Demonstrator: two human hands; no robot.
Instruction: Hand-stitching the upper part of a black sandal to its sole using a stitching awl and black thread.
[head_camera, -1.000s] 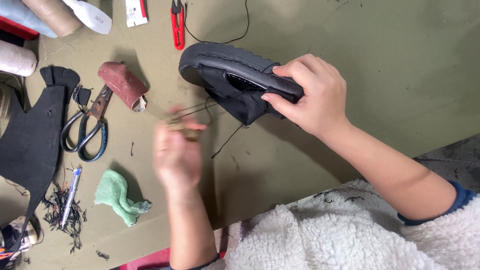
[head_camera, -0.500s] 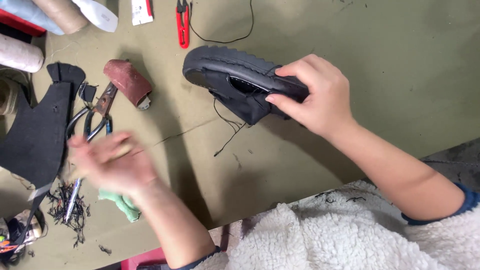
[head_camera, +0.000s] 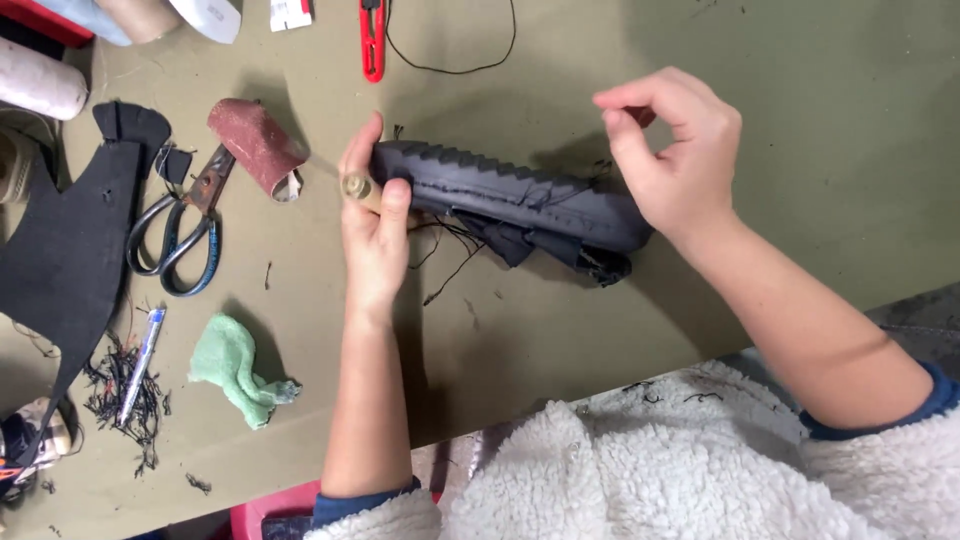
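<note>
My table (head_camera: 800, 150) is covered in olive-green cloth. The black shoe (head_camera: 510, 195) lies at its centre. At nine o'clock rest my scissors (head_camera: 180, 235) and a sandpaper roll (head_camera: 255, 145); at seven, a green rag (head_camera: 235, 370), a pen (head_camera: 140, 365) and thread scraps (head_camera: 115, 390); at twelve, red snips (head_camera: 372, 40).

Black shoe (head_camera: 510, 195) between left hand (head_camera: 375, 225) and right hand (head_camera: 670, 155), perhaps pinching thread.
</note>
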